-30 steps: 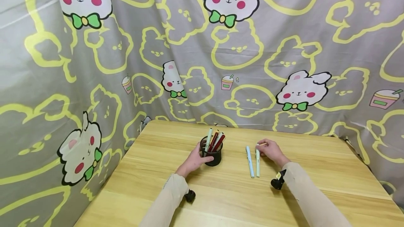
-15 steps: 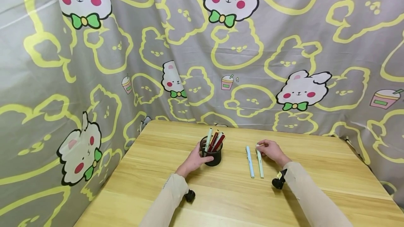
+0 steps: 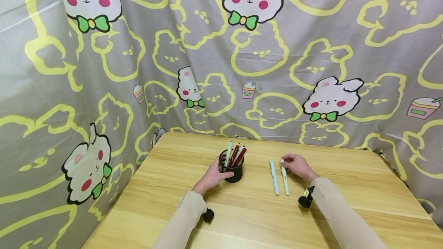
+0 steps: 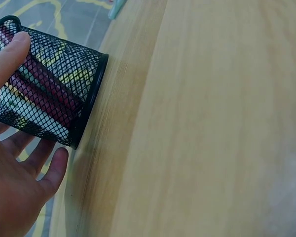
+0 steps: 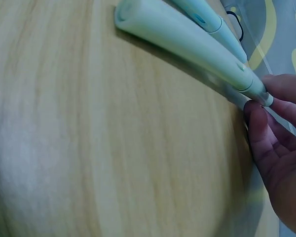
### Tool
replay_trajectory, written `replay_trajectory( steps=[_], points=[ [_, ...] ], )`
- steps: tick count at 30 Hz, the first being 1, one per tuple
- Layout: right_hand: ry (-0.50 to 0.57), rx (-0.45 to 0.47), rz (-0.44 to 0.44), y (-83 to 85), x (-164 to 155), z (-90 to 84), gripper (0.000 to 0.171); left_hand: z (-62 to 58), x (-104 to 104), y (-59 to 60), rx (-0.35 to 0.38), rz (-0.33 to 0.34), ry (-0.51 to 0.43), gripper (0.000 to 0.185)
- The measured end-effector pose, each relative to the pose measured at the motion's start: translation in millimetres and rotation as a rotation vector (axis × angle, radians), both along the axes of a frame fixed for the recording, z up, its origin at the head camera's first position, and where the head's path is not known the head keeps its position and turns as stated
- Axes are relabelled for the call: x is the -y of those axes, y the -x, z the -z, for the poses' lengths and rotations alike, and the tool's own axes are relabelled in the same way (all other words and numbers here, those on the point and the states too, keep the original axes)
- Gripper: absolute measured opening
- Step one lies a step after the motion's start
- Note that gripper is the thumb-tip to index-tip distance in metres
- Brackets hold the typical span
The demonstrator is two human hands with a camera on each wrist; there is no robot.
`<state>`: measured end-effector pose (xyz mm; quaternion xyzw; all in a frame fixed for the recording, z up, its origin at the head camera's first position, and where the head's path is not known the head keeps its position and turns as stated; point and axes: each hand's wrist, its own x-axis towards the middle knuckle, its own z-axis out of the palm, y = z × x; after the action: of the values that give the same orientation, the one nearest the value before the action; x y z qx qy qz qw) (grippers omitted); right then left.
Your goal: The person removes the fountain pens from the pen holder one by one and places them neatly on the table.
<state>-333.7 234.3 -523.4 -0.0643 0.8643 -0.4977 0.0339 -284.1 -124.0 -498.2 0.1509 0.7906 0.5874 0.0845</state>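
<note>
A black mesh pen cup (image 3: 232,171) stands on the wooden table (image 3: 249,218) with several pens (image 3: 235,153) upright in it. My left hand (image 3: 212,177) grips the cup from its near left; in the left wrist view the thumb (image 4: 11,55) and fingers (image 4: 55,167) curl round the mesh cup (image 4: 52,94). To the right a pale blue pen (image 3: 274,178) and a pale green pen (image 3: 285,181) lie side by side. My right hand (image 3: 297,165) pinches the green pen's far end. In the right wrist view its fingers (image 5: 274,143) close on the green pen (image 5: 187,42), beside the blue pen (image 5: 207,17).
A grey curtain (image 3: 214,57) printed with yellow outlines and white rabbits hangs behind the table and along its left side. Black camera mounts (image 3: 304,201) sit on both wrists. Bare wood lies between the cup and the pens and in front of my arms.
The green pen's near end has swung a little to the right, and my right hand has closed in on its far end. The left hand and the cup have not moved.
</note>
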Motion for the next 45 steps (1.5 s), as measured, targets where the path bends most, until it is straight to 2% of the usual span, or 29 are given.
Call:
replay_trajectory(
  steps=[3, 7, 17, 23, 30, 36, 45],
  points=[
    [-0.020, -0.019, -0.007, -0.7, 0.7, -0.2, 0.033, 0.5, 0.1, 0.4, -0.001, -0.010, 0.017, 0.082],
    [-0.068, -0.039, -0.016, -0.4, 1.7, -0.3, 0.031, 16.2, 0.4, 9.9, -0.013, -0.028, 0.024, 0.084],
    [-0.136, -0.067, -0.025, 1.0, 0.7, 3.4, 0.028, 16.2, -1.1, 8.1, -0.037, -0.021, 0.032, 0.084],
    [-0.118, -0.066, -0.028, -0.7, -0.5, 3.5, 0.027, 17.1, -1.0, 8.0, -0.030, -0.015, 0.020, 0.083],
    [-0.073, -0.054, -0.037, -2.2, 0.0, 1.9, 0.028, 19.5, 0.6, 10.0, -0.083, -0.004, 0.031, 0.083],
    [-0.078, -0.045, -0.030, -2.6, 1.9, 2.5, 0.029, 19.9, 1.1, 10.1, -0.030, -0.001, -0.001, 0.084],
    [-0.060, 0.006, 0.019, -3.5, 1.2, -1.7, 0.032, 20.8, 1.1, 13.0, -0.012, -0.011, -0.004, 0.084]
  ],
)
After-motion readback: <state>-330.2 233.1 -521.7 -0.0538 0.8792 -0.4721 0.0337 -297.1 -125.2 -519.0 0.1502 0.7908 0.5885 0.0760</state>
